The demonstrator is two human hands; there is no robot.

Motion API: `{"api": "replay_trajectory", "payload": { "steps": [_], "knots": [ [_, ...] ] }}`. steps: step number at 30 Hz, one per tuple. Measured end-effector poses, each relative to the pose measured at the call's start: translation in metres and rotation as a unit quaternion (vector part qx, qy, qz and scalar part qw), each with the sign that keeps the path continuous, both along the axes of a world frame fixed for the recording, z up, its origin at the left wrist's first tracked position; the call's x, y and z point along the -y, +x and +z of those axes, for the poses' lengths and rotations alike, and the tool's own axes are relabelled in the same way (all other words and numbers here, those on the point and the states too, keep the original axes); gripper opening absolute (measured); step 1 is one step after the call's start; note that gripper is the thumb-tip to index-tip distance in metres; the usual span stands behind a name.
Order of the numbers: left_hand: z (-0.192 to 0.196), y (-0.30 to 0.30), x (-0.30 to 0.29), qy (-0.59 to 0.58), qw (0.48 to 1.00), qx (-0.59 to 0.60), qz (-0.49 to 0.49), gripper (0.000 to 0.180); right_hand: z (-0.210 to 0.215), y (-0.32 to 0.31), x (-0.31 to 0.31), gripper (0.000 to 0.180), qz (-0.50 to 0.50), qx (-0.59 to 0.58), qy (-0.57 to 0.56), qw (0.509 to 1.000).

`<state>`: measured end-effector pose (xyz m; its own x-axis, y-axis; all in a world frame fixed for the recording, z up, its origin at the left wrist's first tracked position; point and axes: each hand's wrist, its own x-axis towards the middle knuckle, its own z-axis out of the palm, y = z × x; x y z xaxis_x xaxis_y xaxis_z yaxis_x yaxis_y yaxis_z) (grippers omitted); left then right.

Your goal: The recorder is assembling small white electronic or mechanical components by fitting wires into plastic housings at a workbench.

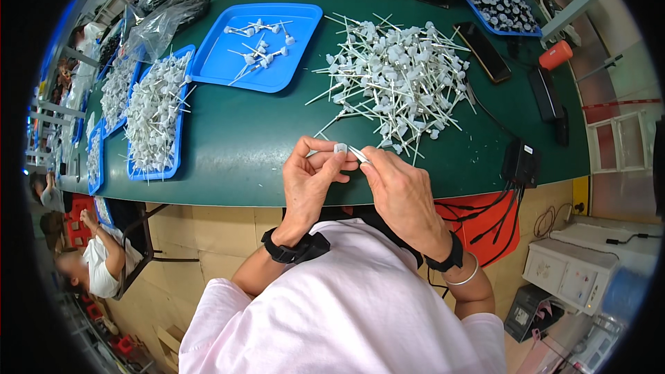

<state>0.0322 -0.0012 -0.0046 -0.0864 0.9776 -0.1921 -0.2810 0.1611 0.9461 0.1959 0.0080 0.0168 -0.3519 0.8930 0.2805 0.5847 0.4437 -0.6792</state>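
At the table's near edge, the left hand (pixel 313 176) pinches a small white cap (pixel 340 147) while the right hand (pixel 400 190) grips a thin stick (pixel 359 155), apparently mid-joining, needing careful alignment.

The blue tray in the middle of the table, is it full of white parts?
No, the blue tray holds only a few white stick parts, and most of its floor shows bare.

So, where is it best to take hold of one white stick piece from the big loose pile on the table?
Pinch the thin stick end that juts out of the pile at its near edge, coming from the person's side. The capped heads are tangled inside, while those stems lie free.
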Motion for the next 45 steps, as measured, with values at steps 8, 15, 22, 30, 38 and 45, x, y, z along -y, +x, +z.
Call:
{"api": "replay_trajectory", "payload": {
  "steps": [8,15,22,30,38,45],
  "knots": [
    [-0.0035,0.0011,0.0021,0.029,0.999,-0.006,0.013,0.014,0.0011,-0.0025,0.0000,0.014,0.003,-0.003,-0.007,1.000],
    [-0.0064,0.0029,0.0041,0.043,0.999,-0.021,0.025,0.016,0.0021,-0.0024,-0.0015,0.013,0.010,0.009,-0.003,1.000],
    [-0.0030,0.0033,0.0050,0.038,0.999,-0.021,0.014,0.015,0.0038,-0.0012,-0.0018,0.012,0.012,0.015,0.005,1.000],
    [-0.0052,0.0025,0.0050,0.037,0.999,-0.023,0.011,0.015,-0.0007,-0.0023,-0.0025,0.013,0.010,-0.012,0.006,1.000],
    [-0.0070,0.0029,0.0042,0.037,0.999,-0.019,0.019,0.016,-0.0003,-0.0015,-0.0027,0.014,0.016,-0.002,-0.007,1.000],
    [-0.0088,0.0027,0.0052,0.047,0.998,-0.039,0.022,0.016,0.0020,-0.0017,-0.0036,0.014,0.020,0.013,-0.010,1.000]
  ]
}}
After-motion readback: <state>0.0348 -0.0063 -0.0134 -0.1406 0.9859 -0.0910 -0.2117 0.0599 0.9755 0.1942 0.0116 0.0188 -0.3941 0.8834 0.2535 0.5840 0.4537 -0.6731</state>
